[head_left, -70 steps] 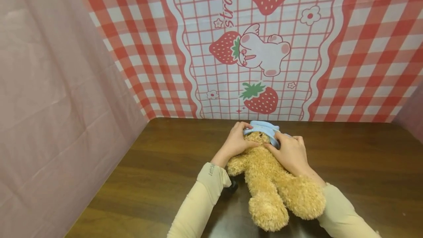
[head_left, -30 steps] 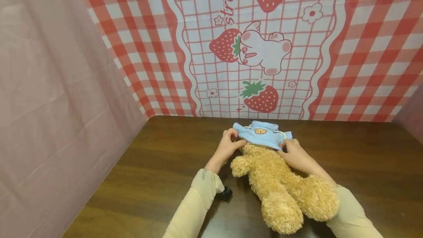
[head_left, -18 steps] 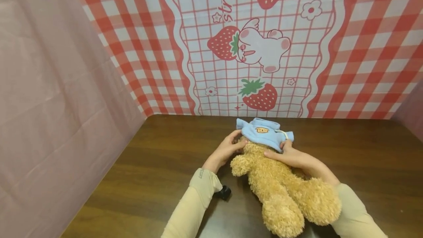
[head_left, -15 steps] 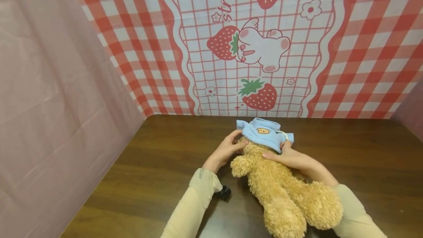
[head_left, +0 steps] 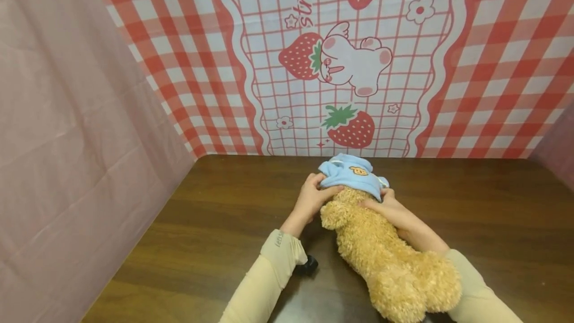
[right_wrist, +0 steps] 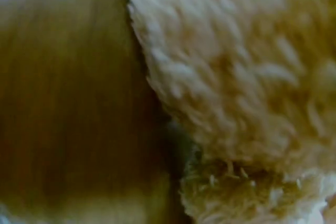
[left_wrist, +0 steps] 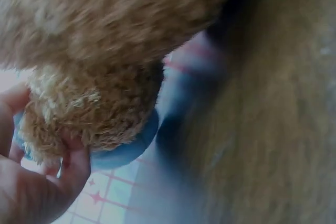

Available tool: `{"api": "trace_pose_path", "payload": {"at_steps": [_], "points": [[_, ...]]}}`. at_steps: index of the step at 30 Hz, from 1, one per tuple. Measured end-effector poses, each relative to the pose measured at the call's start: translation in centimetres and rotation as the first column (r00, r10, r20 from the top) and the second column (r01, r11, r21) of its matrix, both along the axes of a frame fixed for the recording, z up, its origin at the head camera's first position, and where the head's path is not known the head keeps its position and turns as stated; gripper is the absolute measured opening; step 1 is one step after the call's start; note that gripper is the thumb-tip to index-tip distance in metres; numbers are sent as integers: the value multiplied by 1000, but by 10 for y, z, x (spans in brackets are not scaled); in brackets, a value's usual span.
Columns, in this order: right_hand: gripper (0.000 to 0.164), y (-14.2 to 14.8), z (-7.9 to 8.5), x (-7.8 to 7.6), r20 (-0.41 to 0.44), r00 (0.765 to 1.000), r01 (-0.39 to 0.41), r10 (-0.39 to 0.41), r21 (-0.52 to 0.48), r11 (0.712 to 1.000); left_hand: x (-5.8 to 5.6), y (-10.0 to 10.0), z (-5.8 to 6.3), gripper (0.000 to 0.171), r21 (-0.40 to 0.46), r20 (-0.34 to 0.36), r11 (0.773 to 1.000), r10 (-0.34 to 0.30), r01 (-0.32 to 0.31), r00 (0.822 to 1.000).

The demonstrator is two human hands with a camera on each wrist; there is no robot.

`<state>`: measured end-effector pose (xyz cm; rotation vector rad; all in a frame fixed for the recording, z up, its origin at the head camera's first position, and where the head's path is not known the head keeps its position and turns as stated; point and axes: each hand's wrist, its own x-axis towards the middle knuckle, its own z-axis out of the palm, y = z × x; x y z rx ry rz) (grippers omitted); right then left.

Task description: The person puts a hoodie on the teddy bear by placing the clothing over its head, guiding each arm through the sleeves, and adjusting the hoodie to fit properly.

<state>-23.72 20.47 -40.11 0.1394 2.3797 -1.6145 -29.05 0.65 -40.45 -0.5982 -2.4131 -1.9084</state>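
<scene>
A golden, fluffy teddy bear (head_left: pixel 372 238) lies on the table with its feet toward me. A small light-blue shirt (head_left: pixel 345 176) with a bear-face patch is drawn over its head and hides the face. My left hand (head_left: pixel 310 197) grips the left side of the head by the shirt's hem; in the left wrist view its fingers (left_wrist: pixel 76 158) and thumb curl into the fur, with blue cloth just beyond. My right hand (head_left: pixel 399 213) holds the other side, thumb across the bear's neck, fingertips at the hem beside a sleeve. Fur (right_wrist: pixel 236 77) fills much of the right wrist view.
The dark wooden table (head_left: pixel 193 243) ends at a strawberry-print checkered cloth (head_left: pixel 215 88) behind the bear. A pinkish curtain (head_left: pixel 80 138) hangs on the left. A small black device (head_left: pixel 307 265) shows beneath my left cuff.
The shirt, bunched at the top of the head earlier, now covers the face with its patch showing. Most recently, the bear has turned a little, its legs now closer together, both hands still at its head.
</scene>
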Motion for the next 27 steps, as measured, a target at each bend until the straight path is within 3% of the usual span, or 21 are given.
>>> {"api": "trace_pose_path", "payload": {"at_steps": [3,6,8,11,14,16,17,19,22,25,27], "points": [[84,3,1,-1,-20,999,48,-48,-6,999,4,4,2,41,-76,-69,983,161,-166,985],[79,3,3,-1,-31,994,108,-109,-32,994,7,9,3,51,-171,-124,936,288,-307,950],[75,2,4,0,-48,986,158,-161,-59,986,9,11,3,50,-243,-157,900,332,-362,930],[68,0,4,1,-81,966,238,-246,-96,966,12,13,4,43,-341,-192,864,321,-370,927],[62,-1,4,1,-123,937,307,-327,-155,939,13,12,6,36,-360,-126,898,223,-254,967],[57,-1,4,0,-147,920,333,-365,-203,921,14,11,7,37,-321,-12,939,124,-121,992],[55,-1,4,0,-159,912,339,-378,-226,913,14,10,8,38,-296,51,954,70,-52,996],[53,-1,3,-1,-180,905,336,-386,-255,907,14,7,10,39,-238,169,968,-35,75,985],[55,-1,2,-1,-224,907,311,-357,-217,925,13,1,14,39,-188,291,962,-137,197,947],[69,0,4,-1,-258,913,292,-316,-130,948,11,-4,21,34,-185,332,955,-160,231,930],[78,-1,6,1,-265,923,270,-278,-69,960,12,-7,28,32,-188,336,965,-112,183,935]]}}
